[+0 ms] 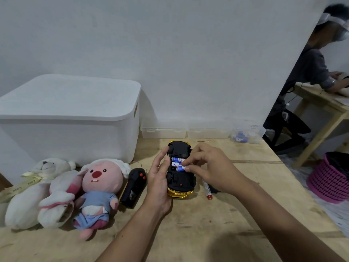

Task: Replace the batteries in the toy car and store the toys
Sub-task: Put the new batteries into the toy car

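Right edge of frame: second person [317,69] in dark clothing, leaning over a light wooden table [321,103]. Below it, lower right, a pink slatted basket [328,184] on the floor. Centre back, against the white wall [170,44]: two shallow clear plastic trays [185,133], side by side.
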